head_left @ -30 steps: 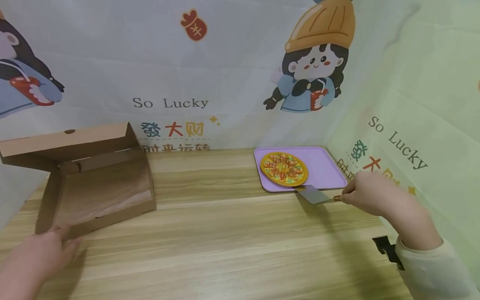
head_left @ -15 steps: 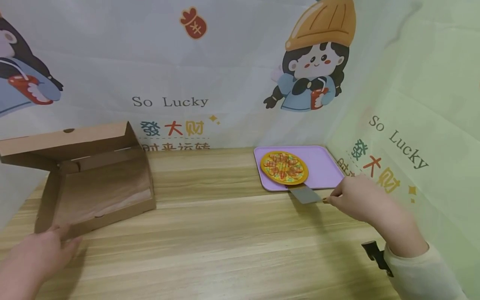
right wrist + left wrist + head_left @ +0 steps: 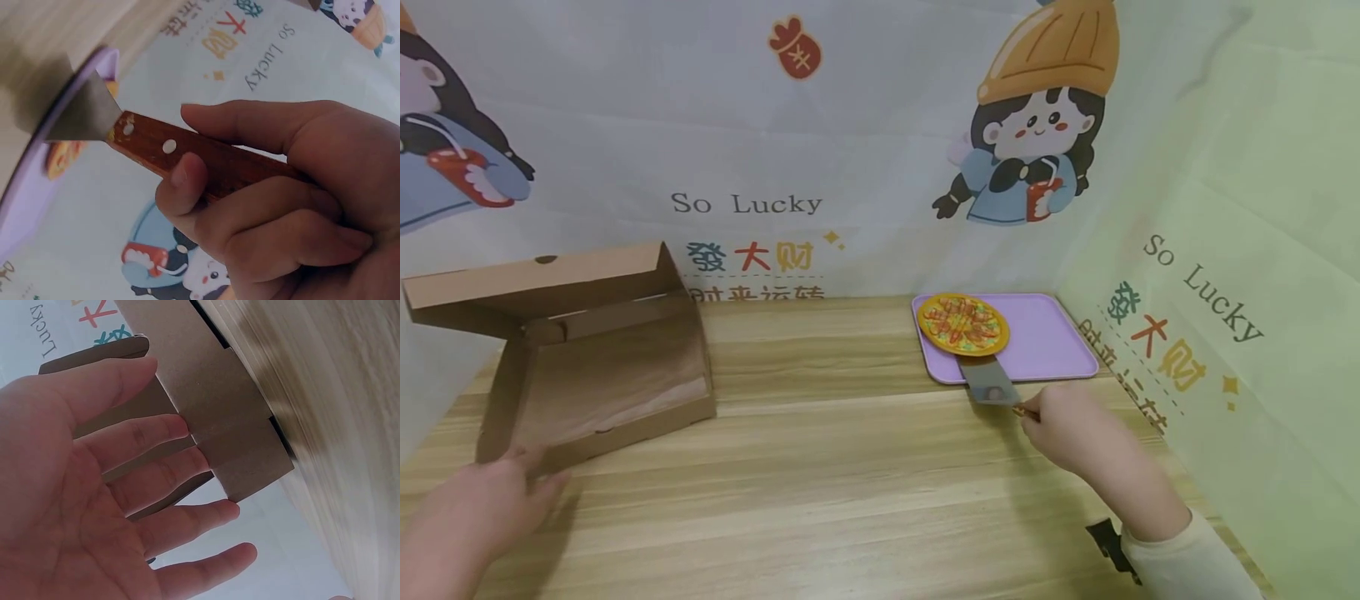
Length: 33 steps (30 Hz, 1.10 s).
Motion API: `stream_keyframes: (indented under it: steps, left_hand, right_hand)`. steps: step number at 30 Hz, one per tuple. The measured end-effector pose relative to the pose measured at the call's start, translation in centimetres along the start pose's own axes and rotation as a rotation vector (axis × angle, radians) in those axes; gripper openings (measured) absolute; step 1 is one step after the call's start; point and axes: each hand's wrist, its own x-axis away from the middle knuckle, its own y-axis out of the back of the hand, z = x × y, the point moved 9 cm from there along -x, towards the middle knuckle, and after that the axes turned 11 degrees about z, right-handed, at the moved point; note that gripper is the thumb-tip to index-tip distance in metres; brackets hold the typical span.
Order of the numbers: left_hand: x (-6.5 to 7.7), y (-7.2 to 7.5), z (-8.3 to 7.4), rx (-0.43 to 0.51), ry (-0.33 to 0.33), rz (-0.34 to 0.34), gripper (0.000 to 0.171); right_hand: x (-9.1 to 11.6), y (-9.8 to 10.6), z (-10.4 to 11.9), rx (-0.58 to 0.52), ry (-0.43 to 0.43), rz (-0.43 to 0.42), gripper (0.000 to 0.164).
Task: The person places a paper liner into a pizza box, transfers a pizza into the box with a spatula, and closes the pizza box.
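Observation:
A round toy pizza [image 3: 964,325] with a yellow rim lies on the left part of a lilac tray [image 3: 1051,337]. My right hand [image 3: 1071,429] grips a metal spatula [image 3: 987,382] by its riveted wooden handle [image 3: 219,159]. The blade crosses the tray's front edge, and its far end is hidden beneath the pizza's near rim. At the left, a cardboard pizza box [image 3: 625,427] stands with its lid raised. My left hand [image 3: 482,508] is at the box's front left corner. In the left wrist view its fingers are spread, fingertips right at the cardboard edge.
Box and tray stand apart on a wood-grain table [image 3: 820,467]. A printed cloth [image 3: 865,167] hangs behind the table, close to the back of both. Another pale green wall cloth [image 3: 1247,275] borders the right side. A black strap piece [image 3: 1108,546] sticks out near the right sleeve.
My right hand has moved left with the spatula, swinging its blade further under the pizza. The pizza has shifted slightly back and left on the tray. The left hand stays at the box.

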Motion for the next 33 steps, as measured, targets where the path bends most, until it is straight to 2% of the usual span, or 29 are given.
stream_keyframes:
  steps: [4,8,14,16,20,23,33]
  left_hand:
    - [0.0,-0.1,-0.1,0.003,0.004,0.008,0.075]
    - [-0.2,-0.3,0.1,0.001,0.013,0.015,0.075]
    - [-0.7,-0.6,0.7,0.000,0.004,0.007,0.079]
    - [-0.7,-0.6,0.8,-0.002,0.000,0.006,0.079]
    - [-0.5,-0.6,0.7,-0.005,-0.004,0.003,0.077]
    - [-0.3,-0.5,0.5,-0.004,-0.004,-0.001,0.075]
    - [-0.8,-0.7,1.0,-0.005,0.002,0.005,0.077]
  right_hand:
    - [-0.4,-0.6,0.1,0.010,-0.007,-0.021,0.023]
    - [-0.9,-0.5,0.2,0.057,0.024,-0.087,0.018]
    - [-1.7,-0.3,0.1,0.102,0.051,-0.158,0.043]
    - [-2.0,-0.3,0.0,0.095,0.043,-0.161,0.039]
    - [-2.5,-0.3,-0.1,0.090,0.033,-0.155,0.022]
    - [-3.0,-0.3,-0.2,0.115,0.035,-0.151,0.017]
    - [-4.0,-0.7,-0.3,0.169,0.013,-0.142,0.016]
